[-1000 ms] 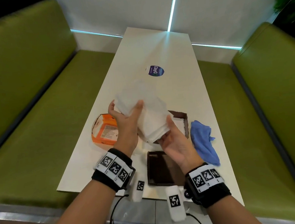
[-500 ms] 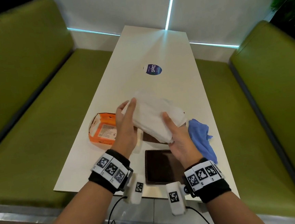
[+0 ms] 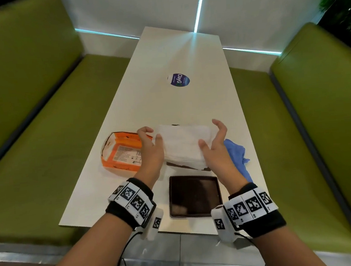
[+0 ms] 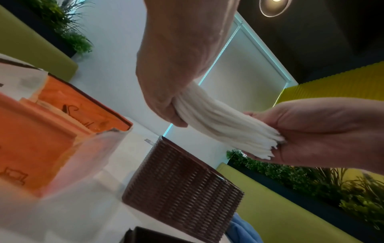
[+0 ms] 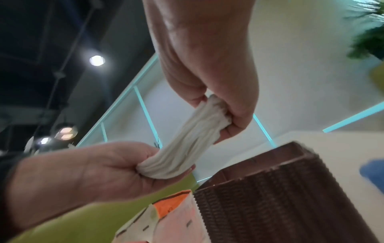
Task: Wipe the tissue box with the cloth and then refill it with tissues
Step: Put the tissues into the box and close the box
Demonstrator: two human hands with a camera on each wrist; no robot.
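A thick stack of white tissues point(image 3: 184, 144) hangs level just above the brown woven tissue box point(image 3: 179, 165), which it mostly hides. My left hand point(image 3: 149, 139) grips the stack's left end and my right hand point(image 3: 215, 137) pinches its right end. The left wrist view shows the stack point(image 4: 218, 125) sagging between both hands over the open box point(image 4: 182, 189). In the right wrist view the stack point(image 5: 187, 139) sits above the box point(image 5: 280, 189). The blue cloth point(image 3: 236, 157) lies crumpled on the table, right of the box.
The box's dark brown lid point(image 3: 195, 194) lies flat near the table's front edge. An opened orange tissue pack point(image 3: 121, 154) sits left of the box. A round blue sticker point(image 3: 179, 80) marks the white table point(image 3: 189, 110) farther back. Green benches flank both sides.
The tissue stack has come down from a raised, tilted hold and now lies level over the box. My hands have shifted outward to its two ends.
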